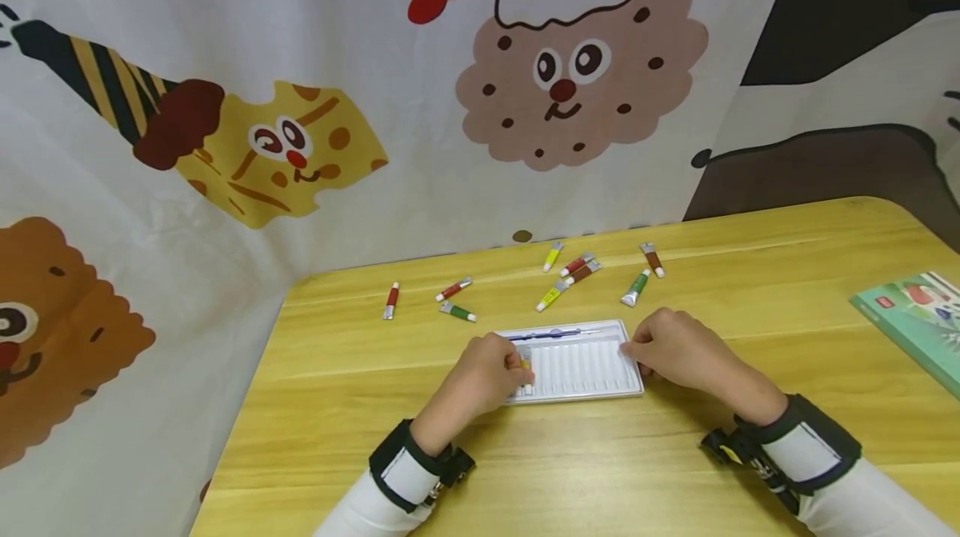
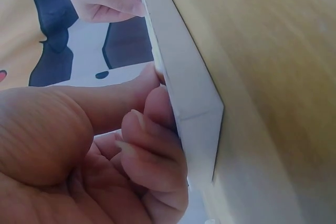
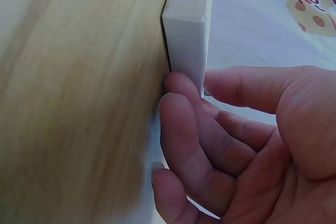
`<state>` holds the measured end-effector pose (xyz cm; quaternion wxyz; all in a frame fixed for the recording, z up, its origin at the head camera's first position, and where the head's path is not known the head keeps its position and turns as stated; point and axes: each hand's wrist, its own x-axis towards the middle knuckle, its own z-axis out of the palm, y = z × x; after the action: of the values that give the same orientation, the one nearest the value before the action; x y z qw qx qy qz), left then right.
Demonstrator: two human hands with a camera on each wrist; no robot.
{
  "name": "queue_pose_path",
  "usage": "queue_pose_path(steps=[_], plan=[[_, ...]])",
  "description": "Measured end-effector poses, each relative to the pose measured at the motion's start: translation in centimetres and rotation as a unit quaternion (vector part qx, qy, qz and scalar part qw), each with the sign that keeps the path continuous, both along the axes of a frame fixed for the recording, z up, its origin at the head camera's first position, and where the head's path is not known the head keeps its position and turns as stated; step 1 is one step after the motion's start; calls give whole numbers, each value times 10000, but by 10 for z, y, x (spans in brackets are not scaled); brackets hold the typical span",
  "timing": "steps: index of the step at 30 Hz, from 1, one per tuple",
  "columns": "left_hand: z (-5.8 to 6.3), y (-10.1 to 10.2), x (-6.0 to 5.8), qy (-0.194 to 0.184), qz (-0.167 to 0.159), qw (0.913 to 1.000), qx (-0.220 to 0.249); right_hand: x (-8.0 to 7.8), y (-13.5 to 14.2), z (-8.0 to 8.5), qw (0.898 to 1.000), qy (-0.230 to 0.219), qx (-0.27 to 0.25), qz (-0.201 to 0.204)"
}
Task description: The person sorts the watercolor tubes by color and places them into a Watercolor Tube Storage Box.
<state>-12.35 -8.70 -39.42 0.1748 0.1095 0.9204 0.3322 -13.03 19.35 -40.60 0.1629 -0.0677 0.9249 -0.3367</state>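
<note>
A white tray (image 1: 581,368) with narrow slots sits on the table, a thin blue paintbrush (image 1: 546,335) lying along its far side. At the tray's left end my left hand (image 1: 483,372) pinches a small yellow-orange paint tube (image 1: 527,365), mostly hidden by the fingers. My right hand (image 1: 678,349) grips the tray's right edge, thumb on top. In the right wrist view its fingers curl at the corner of the white box side (image 3: 185,43). The left wrist view shows the left fingers bent against the near side wall (image 2: 191,85); the tube is hidden there.
Behind the tray lie several loose paint tubes, among them a red one (image 1: 392,301), a green one (image 1: 636,287), a yellow one (image 1: 552,257) and a brown one (image 1: 652,260). A green printed box or book (image 1: 911,328) lies at the right. A patterned curtain (image 1: 360,212) hangs behind the table.
</note>
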Motion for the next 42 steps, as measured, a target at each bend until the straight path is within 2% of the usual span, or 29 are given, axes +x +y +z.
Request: queue_pose_path(steps=[9,26,32,42], plan=[[-2,0,-1,-51,98,9999,33,1,0,-3,9999,84,51,18],[-10,-2,-4,172,197,9997,17,2,-2,0,10000,79,53,25],[-8,-2,-7,74,272,9996,27,1,-3,0,9999,94,67,23],[-6,0,-8,42,218,9997,50,1,-1,-2,9999,143,52,38]])
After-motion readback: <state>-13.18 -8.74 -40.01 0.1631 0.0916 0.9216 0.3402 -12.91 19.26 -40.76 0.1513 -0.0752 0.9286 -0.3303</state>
